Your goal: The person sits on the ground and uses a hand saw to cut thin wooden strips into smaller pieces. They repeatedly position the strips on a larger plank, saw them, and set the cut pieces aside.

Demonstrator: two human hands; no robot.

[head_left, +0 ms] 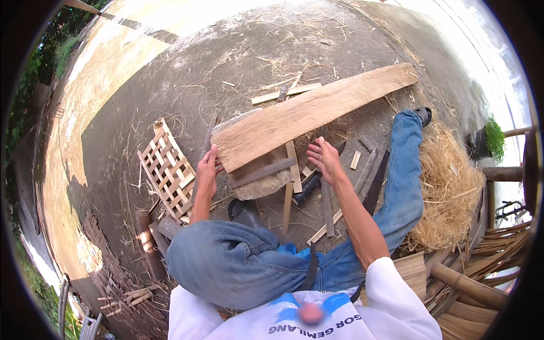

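A long, light-brown wooden plank (311,113) lies slantwise in front of me, its near-left end over a rough block (263,186). My left hand (207,173) is at that end, thumb and fingers closed against its edge. My right hand (324,157) is open below the plank's near edge, fingers apart and nothing in it. Whether its fingertips touch the plank, I cannot tell. Between my legs lies a knife-like tool with a black handle (307,190), partly under the plank. A long dark blade (376,184) lies beside my right leg.
A woven panel of flat strips (169,170) lies on the ground at left. Several wood strips (355,160) are scattered near my right hand. A heap of straw-like shavings (447,187) lies beyond my right leg, near bamboo poles (467,286). A potted plant (492,139) stands far right.
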